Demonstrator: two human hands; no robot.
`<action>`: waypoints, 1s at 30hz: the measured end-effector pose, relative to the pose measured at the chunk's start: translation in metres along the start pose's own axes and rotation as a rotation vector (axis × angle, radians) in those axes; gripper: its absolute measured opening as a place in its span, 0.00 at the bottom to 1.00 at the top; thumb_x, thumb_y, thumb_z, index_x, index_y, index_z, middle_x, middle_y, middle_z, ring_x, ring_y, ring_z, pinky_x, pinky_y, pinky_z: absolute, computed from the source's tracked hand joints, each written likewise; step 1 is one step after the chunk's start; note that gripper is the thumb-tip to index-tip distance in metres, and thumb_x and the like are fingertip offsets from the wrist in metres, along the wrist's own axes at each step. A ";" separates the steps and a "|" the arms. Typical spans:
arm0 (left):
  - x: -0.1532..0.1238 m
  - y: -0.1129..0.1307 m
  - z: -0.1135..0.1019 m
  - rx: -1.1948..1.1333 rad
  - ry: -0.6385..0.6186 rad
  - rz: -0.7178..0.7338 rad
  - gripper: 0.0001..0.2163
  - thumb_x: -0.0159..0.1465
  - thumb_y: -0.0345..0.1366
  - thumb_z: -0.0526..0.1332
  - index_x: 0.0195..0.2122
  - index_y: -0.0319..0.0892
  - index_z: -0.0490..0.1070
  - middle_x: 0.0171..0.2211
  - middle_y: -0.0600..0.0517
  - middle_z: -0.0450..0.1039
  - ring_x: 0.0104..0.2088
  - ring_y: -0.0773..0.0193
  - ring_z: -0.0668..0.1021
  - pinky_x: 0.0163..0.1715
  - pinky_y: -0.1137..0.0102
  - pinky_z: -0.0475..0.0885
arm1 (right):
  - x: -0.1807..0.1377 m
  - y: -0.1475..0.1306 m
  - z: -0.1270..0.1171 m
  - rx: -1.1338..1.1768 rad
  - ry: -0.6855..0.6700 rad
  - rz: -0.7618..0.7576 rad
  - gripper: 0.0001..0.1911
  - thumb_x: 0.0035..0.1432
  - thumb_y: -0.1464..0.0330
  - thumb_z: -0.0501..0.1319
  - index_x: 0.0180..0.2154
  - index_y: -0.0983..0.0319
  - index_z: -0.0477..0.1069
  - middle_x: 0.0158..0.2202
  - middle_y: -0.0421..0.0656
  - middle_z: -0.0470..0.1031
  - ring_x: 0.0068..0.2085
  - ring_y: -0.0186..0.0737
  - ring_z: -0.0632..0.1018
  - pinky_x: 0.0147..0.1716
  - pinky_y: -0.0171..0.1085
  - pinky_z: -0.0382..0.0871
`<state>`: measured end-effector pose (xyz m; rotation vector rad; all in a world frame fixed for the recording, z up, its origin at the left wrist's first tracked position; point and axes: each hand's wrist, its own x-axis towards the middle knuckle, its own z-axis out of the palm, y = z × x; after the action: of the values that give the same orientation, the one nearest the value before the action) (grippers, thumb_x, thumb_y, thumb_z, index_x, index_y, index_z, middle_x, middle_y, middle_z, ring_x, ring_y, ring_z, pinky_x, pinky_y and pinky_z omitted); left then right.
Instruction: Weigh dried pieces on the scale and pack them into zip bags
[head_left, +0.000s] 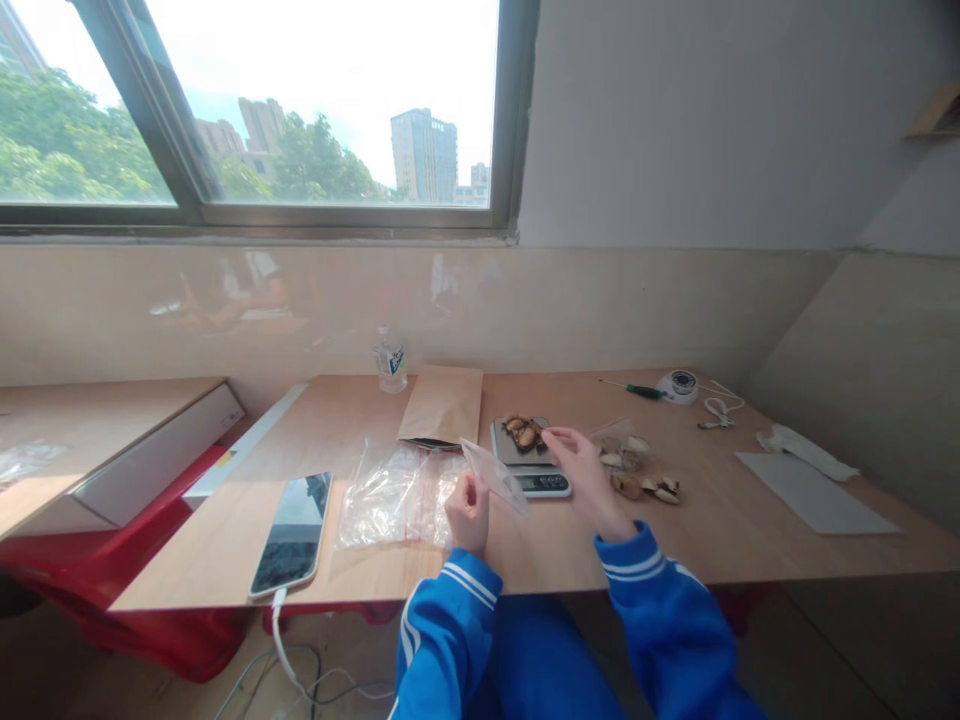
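Observation:
My left hand point(468, 508) is closed on a small clear plastic bag point(499, 478), which slants up and to the right over the front of a digital kitchen scale point(546, 484). Brown dried pieces, which look like mushrooms point(523, 433), lie heaped on the scale's platform. At the right side of this heap, my right hand point(589, 472) has its fingertips drawn together in a pinch; what is between them is hidden. More pale and brown dried pieces point(646, 488) lie on the table to the right of that hand, beside a clear bag with pieces in it point(624, 452).
Clear zip bags point(382, 495) lie left of my hands, with a phone on a cable point(294, 530) further left. Behind stand a kraft paper pouch point(442, 405) and a bottle point(390, 362). A screwdriver point(645, 392), white camera point(679, 386) and white sheet point(814, 492) lie right.

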<state>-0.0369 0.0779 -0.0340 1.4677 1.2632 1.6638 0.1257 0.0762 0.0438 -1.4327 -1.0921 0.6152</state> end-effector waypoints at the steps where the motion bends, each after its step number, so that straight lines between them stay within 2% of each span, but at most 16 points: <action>1: 0.000 0.000 0.000 -0.012 -0.005 -0.010 0.18 0.64 0.45 0.51 0.19 0.43 0.54 0.16 0.59 0.52 0.19 0.70 0.60 0.22 0.73 0.56 | -0.007 -0.015 0.001 0.146 -0.153 0.032 0.20 0.53 0.55 0.57 0.40 0.63 0.71 0.40 0.49 0.76 0.38 0.42 0.76 0.37 0.42 0.71; 3: -0.001 0.000 0.001 -0.037 -0.017 -0.035 0.18 0.64 0.45 0.50 0.19 0.43 0.55 0.16 0.59 0.54 0.19 0.70 0.61 0.21 0.73 0.57 | -0.020 -0.039 0.007 0.297 -0.437 0.078 0.20 0.54 0.55 0.57 0.42 0.62 0.71 0.42 0.48 0.76 0.39 0.41 0.77 0.37 0.40 0.72; 5: -0.002 0.001 0.001 -0.058 -0.024 -0.057 0.18 0.65 0.45 0.49 0.20 0.43 0.55 0.16 0.59 0.55 0.19 0.70 0.61 0.21 0.73 0.57 | -0.029 -0.048 0.018 0.302 -0.547 0.107 0.17 0.54 0.56 0.58 0.37 0.63 0.73 0.39 0.47 0.77 0.38 0.41 0.78 0.34 0.38 0.73; 7: -0.002 0.001 0.001 -0.068 -0.025 -0.067 0.18 0.65 0.45 0.49 0.20 0.43 0.55 0.16 0.59 0.55 0.18 0.70 0.61 0.21 0.73 0.57 | -0.034 -0.043 0.028 0.171 -0.498 0.090 0.13 0.54 0.60 0.58 0.34 0.63 0.74 0.35 0.46 0.78 0.36 0.41 0.78 0.32 0.38 0.72; 10: -0.002 0.001 0.001 -0.064 -0.039 -0.062 0.18 0.65 0.46 0.49 0.20 0.43 0.54 0.15 0.59 0.53 0.18 0.70 0.60 0.21 0.73 0.56 | -0.035 -0.028 0.037 -0.102 -0.356 -0.055 0.10 0.54 0.66 0.57 0.35 0.61 0.75 0.37 0.46 0.78 0.38 0.42 0.78 0.37 0.40 0.71; 14: -0.002 0.000 0.001 -0.061 -0.066 -0.035 0.18 0.64 0.46 0.49 0.20 0.43 0.54 0.16 0.59 0.54 0.18 0.70 0.60 0.20 0.73 0.56 | -0.030 -0.023 0.031 -0.233 -0.401 -0.206 0.13 0.58 0.65 0.53 0.39 0.58 0.74 0.41 0.44 0.78 0.41 0.42 0.77 0.41 0.40 0.69; 15: -0.002 0.001 0.001 -0.059 -0.063 -0.034 0.18 0.64 0.46 0.49 0.20 0.43 0.55 0.16 0.59 0.54 0.18 0.70 0.61 0.20 0.73 0.56 | -0.025 -0.023 0.028 -0.258 -0.365 -0.224 0.14 0.59 0.65 0.51 0.39 0.58 0.74 0.40 0.44 0.78 0.40 0.41 0.77 0.41 0.40 0.69; 17: -0.001 0.001 0.001 -0.054 -0.057 -0.034 0.17 0.65 0.45 0.49 0.20 0.43 0.55 0.15 0.58 0.56 0.18 0.70 0.62 0.21 0.73 0.57 | -0.012 -0.019 0.024 -0.342 -0.208 -0.279 0.15 0.60 0.65 0.49 0.39 0.59 0.74 0.39 0.45 0.77 0.40 0.42 0.76 0.42 0.41 0.68; 19: 0.000 0.002 0.002 -0.046 -0.054 -0.027 0.17 0.65 0.44 0.49 0.20 0.43 0.55 0.15 0.58 0.56 0.18 0.70 0.62 0.21 0.73 0.58 | 0.007 -0.006 0.024 -0.471 -0.049 -0.338 0.15 0.59 0.65 0.49 0.40 0.62 0.73 0.41 0.48 0.75 0.44 0.44 0.73 0.46 0.44 0.64; 20: 0.000 0.002 0.002 -0.041 -0.056 -0.023 0.17 0.65 0.44 0.49 0.20 0.43 0.55 0.15 0.58 0.56 0.18 0.70 0.62 0.21 0.74 0.58 | 0.016 0.004 0.026 -0.547 -0.014 -0.356 0.15 0.58 0.65 0.52 0.42 0.63 0.72 0.44 0.50 0.73 0.47 0.47 0.71 0.49 0.46 0.62; 22: 0.001 0.002 0.002 -0.030 -0.059 -0.021 0.17 0.65 0.44 0.49 0.20 0.43 0.55 0.15 0.59 0.55 0.18 0.70 0.62 0.21 0.74 0.58 | 0.033 0.026 0.032 -0.698 0.016 -0.314 0.22 0.54 0.62 0.58 0.48 0.67 0.68 0.50 0.56 0.68 0.52 0.53 0.67 0.50 0.49 0.59; 24: 0.001 0.001 0.003 -0.021 -0.059 -0.019 0.17 0.65 0.43 0.49 0.20 0.43 0.55 0.15 0.59 0.56 0.18 0.70 0.62 0.21 0.74 0.58 | 0.043 0.047 0.039 -0.803 0.032 -0.252 0.28 0.52 0.61 0.60 0.51 0.70 0.64 0.52 0.59 0.66 0.52 0.55 0.66 0.49 0.48 0.58; 27: 0.000 0.000 0.003 0.004 -0.046 -0.015 0.16 0.65 0.43 0.49 0.20 0.43 0.56 0.15 0.59 0.57 0.18 0.70 0.63 0.21 0.74 0.58 | 0.046 0.066 0.043 -0.883 0.033 -0.204 0.22 0.54 0.65 0.58 0.49 0.70 0.65 0.47 0.57 0.69 0.48 0.53 0.68 0.47 0.45 0.58; 30: 0.000 -0.001 0.003 0.021 -0.033 -0.015 0.16 0.64 0.42 0.50 0.20 0.43 0.57 0.15 0.59 0.58 0.18 0.71 0.63 0.21 0.75 0.58 | 0.044 0.070 0.039 -0.897 0.032 -0.215 0.15 0.55 0.69 0.54 0.45 0.66 0.67 0.44 0.53 0.71 0.46 0.51 0.68 0.44 0.44 0.59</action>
<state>-0.0339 0.0791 -0.0355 1.4885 1.2740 1.6152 0.1292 0.1407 -0.0207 -2.0163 -1.5671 -0.0964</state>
